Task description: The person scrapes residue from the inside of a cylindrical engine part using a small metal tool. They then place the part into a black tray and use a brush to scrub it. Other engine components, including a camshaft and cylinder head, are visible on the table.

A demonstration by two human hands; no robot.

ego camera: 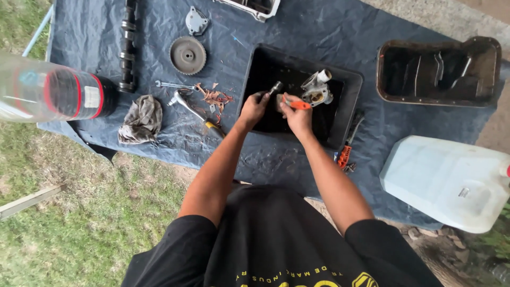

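Observation:
Both my hands work over a black plastic tray (348, 79) on a dark blue tarp (297, 32). My left hand (254, 108) grips a small metal engine part (274, 88) with a cylindrical end. Touching that part from the right, my right hand (296, 115) holds an orange-handled brush (297, 104). A pale metal housing (317, 88) lies in the tray just beyond my hands.
On the tarp lie a camshaft (127, 45), a toothed gear (187, 55), a small metal cover (196, 22), wrenches (186, 101), a grey rag (142, 119) and an orange tool (344, 155). An oil pan (491, 69) sits far right, a white jerrycan (449, 180) near right, a plastic bottle (53, 90) left.

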